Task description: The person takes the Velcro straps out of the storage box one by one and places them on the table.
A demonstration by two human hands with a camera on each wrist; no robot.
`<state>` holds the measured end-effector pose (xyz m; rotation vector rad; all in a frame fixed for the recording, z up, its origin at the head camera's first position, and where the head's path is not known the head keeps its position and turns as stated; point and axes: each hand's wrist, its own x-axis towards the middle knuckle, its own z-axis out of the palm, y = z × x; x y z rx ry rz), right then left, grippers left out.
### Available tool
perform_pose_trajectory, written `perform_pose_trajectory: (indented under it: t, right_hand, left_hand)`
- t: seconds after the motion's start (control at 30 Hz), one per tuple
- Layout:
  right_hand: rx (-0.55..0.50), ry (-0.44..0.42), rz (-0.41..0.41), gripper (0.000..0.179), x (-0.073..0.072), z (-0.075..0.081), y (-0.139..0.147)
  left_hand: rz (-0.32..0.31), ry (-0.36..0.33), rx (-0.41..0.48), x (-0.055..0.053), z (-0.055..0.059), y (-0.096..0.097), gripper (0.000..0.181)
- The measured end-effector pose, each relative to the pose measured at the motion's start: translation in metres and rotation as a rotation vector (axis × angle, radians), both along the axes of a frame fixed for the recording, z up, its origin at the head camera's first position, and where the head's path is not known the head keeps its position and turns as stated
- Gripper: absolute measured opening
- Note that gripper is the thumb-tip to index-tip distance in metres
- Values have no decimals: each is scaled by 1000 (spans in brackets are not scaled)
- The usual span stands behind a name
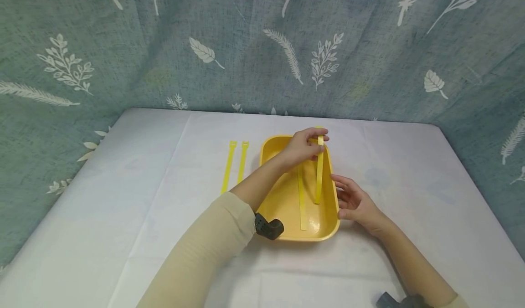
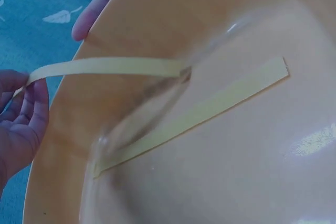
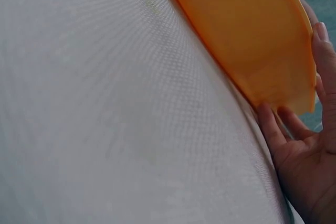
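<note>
My left hand pinches a yellow strap near its upper end, between thumb and fingers. The strap slants down into a yellow-orange plastic tray, and its lower end reaches the tray floor in the left wrist view. Beside it, a second yellow strap lies flat on that floor. My right hand touches the outside of the tray's right wall, its fingers spread and slightly bent. Seen from the right wrist, the fingertips rest low against the wall, with the thumb up by the rim.
Left of the tray, two more yellow straps with slotted heads lie side by side on a white cloth-covered table; the left forearm hides part of them. A blue-green curtain with white leaf prints hangs behind the table.
</note>
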<state>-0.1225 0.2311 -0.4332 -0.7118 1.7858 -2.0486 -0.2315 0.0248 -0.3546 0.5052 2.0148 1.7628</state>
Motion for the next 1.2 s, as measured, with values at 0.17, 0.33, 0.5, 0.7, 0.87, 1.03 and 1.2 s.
perform_pose_trajectory:
  t: [0.17, 0.33, 0.5, 0.7, 0.87, 1.03, 1.2]
  right_hand:
    - [20, -4, -17, 72, 0, 0, 0]
    - [50, -13, -34, 71, 1, 2, -1]
    - [64, -19, -41, 71, 2, 2, -1]
    - [74, -19, -41, 70, 2, 2, -2]
    - [57, 1, -15, 71, 2, 3, -1]
    - [66, 11, -21, 72, 3, 3, 0]
    - [32, 21, -6, 72, 2, 2, 0]
  left_hand:
    - [-10, 6, 72, 0, 4, 0, 57]
    - [-42, -1, 103, 1, 9, -5, 65]
    - [-66, -8, 97, 2, 16, -10, 67]
    - [-91, -3, 93, 2, 24, -19, 71]
    - [-87, 24, 43, -1, 29, -30, 72]
    - [-88, 7, 27, -2, 36, -39, 73]
    - [-90, 20, 20, -2, 41, -51, 72]
